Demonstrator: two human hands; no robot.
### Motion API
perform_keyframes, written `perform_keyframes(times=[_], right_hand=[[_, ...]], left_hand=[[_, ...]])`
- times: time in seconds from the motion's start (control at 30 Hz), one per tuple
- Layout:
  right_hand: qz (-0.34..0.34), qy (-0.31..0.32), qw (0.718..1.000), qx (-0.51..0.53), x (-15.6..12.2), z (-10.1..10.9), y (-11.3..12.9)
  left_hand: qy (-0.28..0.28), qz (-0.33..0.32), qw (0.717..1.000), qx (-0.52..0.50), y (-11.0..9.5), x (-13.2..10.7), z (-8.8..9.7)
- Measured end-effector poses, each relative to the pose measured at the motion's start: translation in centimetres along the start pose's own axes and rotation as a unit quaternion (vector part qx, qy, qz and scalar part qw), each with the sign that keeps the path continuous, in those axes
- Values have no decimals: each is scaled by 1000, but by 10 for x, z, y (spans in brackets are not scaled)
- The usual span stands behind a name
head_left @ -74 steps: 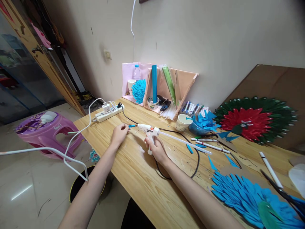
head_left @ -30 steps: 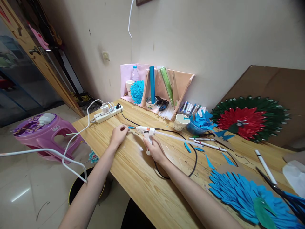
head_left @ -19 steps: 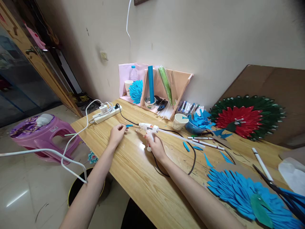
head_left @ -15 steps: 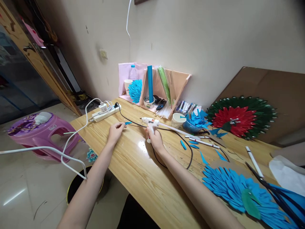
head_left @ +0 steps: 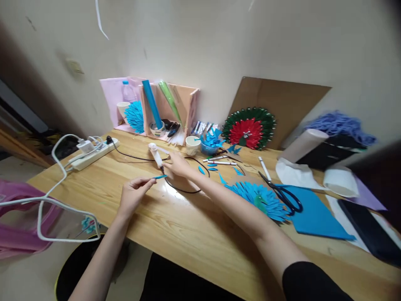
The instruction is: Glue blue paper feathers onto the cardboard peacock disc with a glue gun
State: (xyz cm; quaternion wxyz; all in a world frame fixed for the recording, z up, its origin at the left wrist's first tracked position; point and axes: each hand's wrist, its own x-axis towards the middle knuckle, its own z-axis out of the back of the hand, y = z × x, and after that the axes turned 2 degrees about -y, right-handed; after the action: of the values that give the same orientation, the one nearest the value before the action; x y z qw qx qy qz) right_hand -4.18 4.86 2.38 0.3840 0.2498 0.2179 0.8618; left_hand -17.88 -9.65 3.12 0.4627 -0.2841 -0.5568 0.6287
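Note:
My left hand [head_left: 135, 194] is closed in a pinch on a narrow blue petal [head_left: 161, 177], which points to the right just above the table. A white glue gun [head_left: 156, 154] rests on the table beyond it, its black cord trailing from the handle end. Close beside that handle is my right hand [head_left: 178, 165], blurred, with thumb and fingers apart and nothing seen in its grip. Several loose blue petals [head_left: 212, 169] lie to the right, near a blue feathered piece [head_left: 250, 198] with a green head.
A power strip [head_left: 94, 154] with cables sits at the left edge. Paper cup [head_left: 193, 145], bowl of blue scraps [head_left: 210, 147] and pink box [head_left: 194, 104] line the wall. At right are scissors [head_left: 286, 196], blue sheet [head_left: 316, 213] and a black phone-like object [head_left: 369, 230].
The view has swung right. My right hand has let go of the glue gun, which now stands beside it in a different pose. My left hand has lifted the blue petal from the table.

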Motion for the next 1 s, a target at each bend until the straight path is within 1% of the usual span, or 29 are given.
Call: perform_keyframes(times=[0.03,0.07,0.17,0.2,0.23,0.27,0.3,0.33,0.4,0.47,0.5,0.57,0.63,0.73,0.83,0.9,1.0], right_hand=[[8,-28,1000,-4,-14,19,-12],[10,-31,999,8,-30,40,-25],[-53,-42,997,36,-89,107,-78],[-92,-59,994,20,-110,128,-97],[-144,-80,986,-10,-131,146,-116],[-199,-85,975,-39,-151,162,-133],[-246,-75,964,-63,-169,175,-147],[-281,-49,955,-74,-184,185,-159],[-306,-18,949,-73,-205,196,-174],[-312,0,948,-63,-212,199,-180],[-317,7,947,-60,-212,198,-181],[-327,25,944,-50,-207,197,-181],[-334,45,941,-36,-201,197,-180],[-331,68,941,3,-198,205,-177],[-297,68,944,127,-202,215,-170],[-285,55,934,210,-205,219,-164],[-290,46,918,267,-207,215,-158]], left_hand=[[23,-4,1000,1,-6,0,-11],[47,-9,999,2,-13,1,-22],[127,-24,992,3,-33,11,-60],[160,-31,987,8,-38,15,-74],[196,-41,980,17,-43,18,-88],[231,-54,971,29,-47,21,-103],[262,-70,962,40,-49,23,-117],[286,-85,953,47,-50,24,-132],[310,-106,944,48,-48,24,-159],[312,-111,942,46,-41,20,-179],[312,-111,942,49,-38,17,-186],[317,-108,940,60,-30,12,-193],[316,-108,940,66,-25,8,-194],[293,-114,947,69,-23,6,-187],[266,-113,956,49,-26,7,-181],[251,-104,962,24,-30,7,-178],[236,-84,968,-17,-33,7,-176]])
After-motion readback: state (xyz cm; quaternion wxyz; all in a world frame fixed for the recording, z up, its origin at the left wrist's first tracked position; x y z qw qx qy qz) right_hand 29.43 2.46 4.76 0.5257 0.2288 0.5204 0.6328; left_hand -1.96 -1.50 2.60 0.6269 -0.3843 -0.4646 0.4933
